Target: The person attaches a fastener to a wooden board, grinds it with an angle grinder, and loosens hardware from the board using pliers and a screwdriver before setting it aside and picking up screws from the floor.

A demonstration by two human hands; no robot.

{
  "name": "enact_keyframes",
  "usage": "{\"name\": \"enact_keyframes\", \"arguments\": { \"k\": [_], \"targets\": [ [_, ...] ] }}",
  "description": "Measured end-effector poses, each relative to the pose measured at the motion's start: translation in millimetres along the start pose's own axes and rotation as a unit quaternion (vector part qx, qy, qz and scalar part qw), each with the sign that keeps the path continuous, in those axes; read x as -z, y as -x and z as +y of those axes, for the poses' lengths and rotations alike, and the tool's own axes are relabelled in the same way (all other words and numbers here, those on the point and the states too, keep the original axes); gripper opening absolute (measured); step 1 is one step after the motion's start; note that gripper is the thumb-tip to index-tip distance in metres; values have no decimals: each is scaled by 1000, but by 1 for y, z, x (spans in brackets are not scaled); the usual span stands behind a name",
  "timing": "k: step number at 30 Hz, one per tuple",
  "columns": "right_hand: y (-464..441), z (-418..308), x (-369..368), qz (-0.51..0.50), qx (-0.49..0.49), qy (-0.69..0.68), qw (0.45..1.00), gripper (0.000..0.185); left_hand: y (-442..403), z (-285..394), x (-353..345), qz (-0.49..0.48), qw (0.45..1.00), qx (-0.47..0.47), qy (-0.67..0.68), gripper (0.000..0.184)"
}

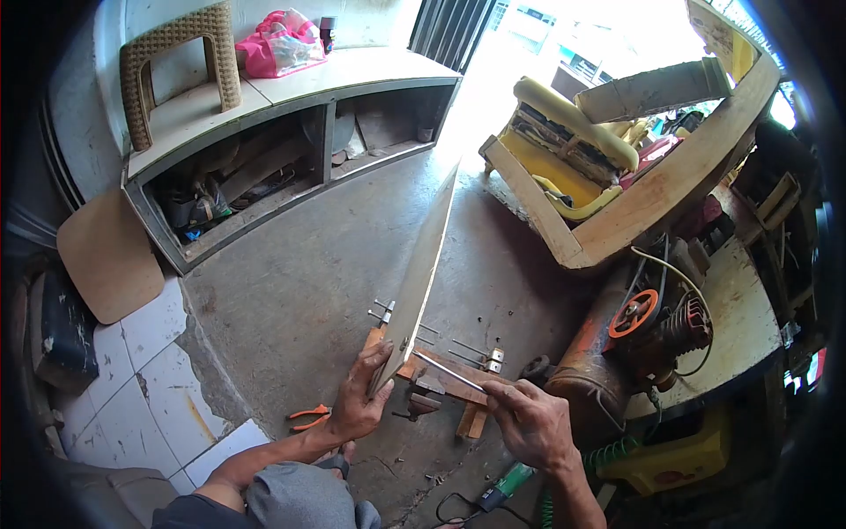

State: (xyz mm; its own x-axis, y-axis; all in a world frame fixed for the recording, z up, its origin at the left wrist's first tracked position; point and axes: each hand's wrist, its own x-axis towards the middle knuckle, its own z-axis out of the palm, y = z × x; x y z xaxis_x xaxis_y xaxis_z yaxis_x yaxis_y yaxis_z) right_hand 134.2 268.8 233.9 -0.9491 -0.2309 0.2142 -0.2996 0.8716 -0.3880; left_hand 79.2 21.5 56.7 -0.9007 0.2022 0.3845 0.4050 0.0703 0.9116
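Observation:
My left hand (pixel 358 407) is closed around the lower end of a thin flat board (pixel 418 269), which stands tilted up with its narrow edge toward me. In my right hand (pixel 530 423) is a slim metal rod-like tool (pixel 449 369); its handle is hidden in my fist. The tool's far end reaches the board's edge near my left fingers; whether it touches I cannot tell. Below them on the floor lies a wooden piece (pixel 454 381) with metal screws or bolts, beside a dark metal vise-like part (pixel 426 397).
Orange-handled pliers (pixel 310 416) and a green power tool (pixel 513 483) with a cord lie on the floor. An air compressor (pixel 595 344) stands at right, below an upturned wooden furniture frame (pixel 679 212). A woven-pattern stool (pixel 181 66) sits on the low cabinet (pixel 370 72).

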Motion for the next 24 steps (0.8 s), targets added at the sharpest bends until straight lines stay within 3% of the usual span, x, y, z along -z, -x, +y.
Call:
{"name": "enact_keyframes", "arguments": {
  "k": [5, 7, 9, 17, 24],
  "targets": [
    [-2, -3, 15, -24, 13, 64, 998, 27, -2, 4, 4, -17, 999, -27, -31, 67],
    [-1, -3, 16, -30, 6, 70, 997, 27, -2, 5, 4, -21, 999, -30, -39, 55],
    [0, -1, 14, -36, -1, 76, 996, 27, -4, 8, 6, -23, 998, -35, -52, 55],
    [2, 1, 7, 9, 8, 27, 1000, 22, -2, 1, 5, -27, 999, -8, -42, 61],
    [4, 3, 5, -1, 0, 9, 1000, 23, -12, 23, 10, -29, 995, -54, -78, 57]
  ]
}}
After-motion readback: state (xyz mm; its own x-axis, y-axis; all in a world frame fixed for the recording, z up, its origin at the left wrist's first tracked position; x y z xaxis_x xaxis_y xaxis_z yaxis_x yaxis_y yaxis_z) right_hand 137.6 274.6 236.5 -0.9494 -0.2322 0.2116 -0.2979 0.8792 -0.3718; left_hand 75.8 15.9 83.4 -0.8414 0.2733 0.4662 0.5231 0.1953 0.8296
